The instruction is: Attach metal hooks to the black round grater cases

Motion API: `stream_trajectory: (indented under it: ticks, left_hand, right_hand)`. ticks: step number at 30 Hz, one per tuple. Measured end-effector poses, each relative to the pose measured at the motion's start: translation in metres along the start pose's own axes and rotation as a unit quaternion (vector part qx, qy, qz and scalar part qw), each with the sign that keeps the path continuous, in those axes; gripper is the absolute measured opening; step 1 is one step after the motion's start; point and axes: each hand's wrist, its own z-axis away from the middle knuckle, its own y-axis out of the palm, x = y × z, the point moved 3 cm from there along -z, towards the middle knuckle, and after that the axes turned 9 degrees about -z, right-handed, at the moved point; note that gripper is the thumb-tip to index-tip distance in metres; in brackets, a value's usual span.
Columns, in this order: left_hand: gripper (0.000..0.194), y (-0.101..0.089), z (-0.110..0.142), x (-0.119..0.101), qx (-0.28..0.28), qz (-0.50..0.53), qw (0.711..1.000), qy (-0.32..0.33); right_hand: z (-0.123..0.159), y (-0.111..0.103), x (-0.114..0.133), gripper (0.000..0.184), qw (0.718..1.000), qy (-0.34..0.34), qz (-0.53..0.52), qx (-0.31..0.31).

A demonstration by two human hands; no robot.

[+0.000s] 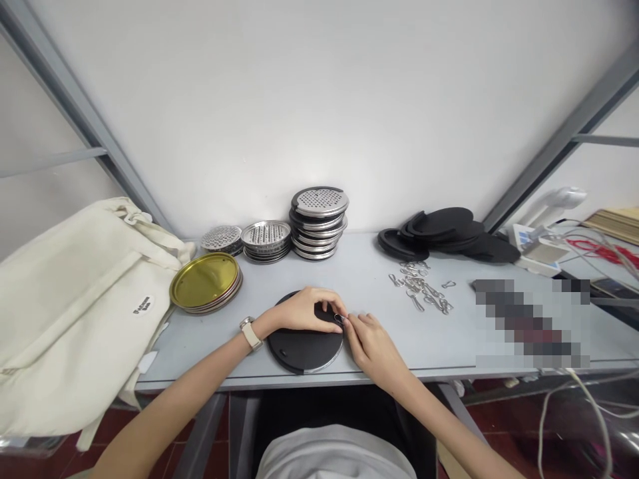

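Observation:
A round black disc (299, 346) with a silvery rim lies flat at the front edge of the table. My left hand (304, 309) rests across its top, thumb and forefinger closed around a small metal clip (338, 319) at the disc's right edge. From the right, the fingertips of my right hand (372, 346) pinch the same clip. Whether the clip passes through the disc is hidden by my fingers. A pile of similar loose metal clips (422, 289) lies farther back to the right.
Behind the disc stand a stack of black-and-silver grater discs (319, 229), perforated metal plates (265, 239) and gold lids (204, 279). Black covers (439, 226) lie back right. A cream bag (74, 306) fills the left; a power strip (536, 249) and cables are right.

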Motion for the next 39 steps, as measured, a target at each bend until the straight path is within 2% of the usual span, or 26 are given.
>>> stream_trajectory:
  ticks: [11,39]
  left_hand:
    - [0.027,0.0012,0.0009,0.0035,0.007,0.034,0.999,0.0]
    - [0.029,0.0016,0.0006,0.0075,0.0,0.039,0.999,-0.003]
  right_hand:
    - [0.0003,0.0004,-0.0017,0.031,1.0,0.009,0.004,0.009]
    - [0.0017,0.002,-0.0027,0.03,1.0,-0.001,0.023,0.003]
